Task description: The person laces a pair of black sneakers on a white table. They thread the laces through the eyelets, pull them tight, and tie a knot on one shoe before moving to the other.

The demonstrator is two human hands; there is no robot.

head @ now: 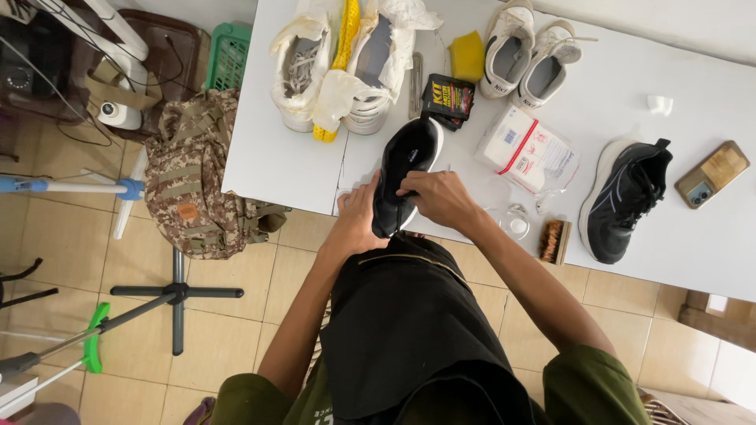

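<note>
At frame centre both hands grip a black sneaker (403, 175) over the white table's (268, 157) near edge: left hand (358, 220) cups the heel, right hand (441, 197) closes across the upper (possibly pinching laces). Light, flexible upper; firmest hold probably at the sole.

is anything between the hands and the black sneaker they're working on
Nothing visible. The left hand grips the black white-soled sneaker from its side and the right hand rests on its upper, both in direct contact at the white table edge.
</note>
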